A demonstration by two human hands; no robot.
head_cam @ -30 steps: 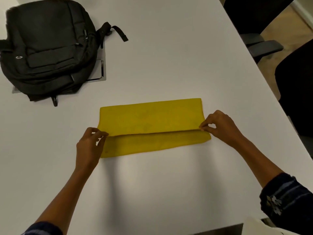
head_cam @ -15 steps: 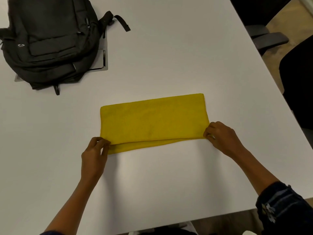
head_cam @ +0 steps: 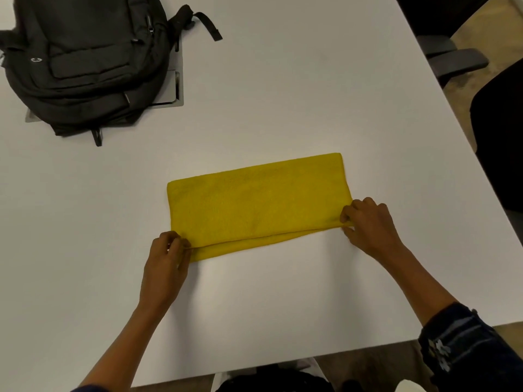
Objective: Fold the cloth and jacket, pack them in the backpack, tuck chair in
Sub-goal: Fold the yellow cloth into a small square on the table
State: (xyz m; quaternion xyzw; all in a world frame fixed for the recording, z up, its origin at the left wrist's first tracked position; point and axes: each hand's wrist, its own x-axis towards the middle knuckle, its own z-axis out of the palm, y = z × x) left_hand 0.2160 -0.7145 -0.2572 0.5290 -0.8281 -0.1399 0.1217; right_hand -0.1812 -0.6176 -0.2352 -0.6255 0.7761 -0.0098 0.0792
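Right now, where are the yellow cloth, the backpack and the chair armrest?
yellow cloth [head_cam: 254, 202], head view, middle of top layer.
backpack [head_cam: 85, 60], head view, front pocket.
chair armrest [head_cam: 458, 61], head view, grey pad.

Your yellow cloth [head_cam: 257, 205] lies folded in half near the table's front edge, its upper layer stopping just short of the lower. The black backpack [head_cam: 85, 60] lies flat, zipped, at the far left corner.

No legible txt, nos. or labels anywhere. Only mark: small pale logo [head_cam: 36, 60] on front of black backpack [head_cam: 85, 60], approx. C-shaped, too small to ID as brand.
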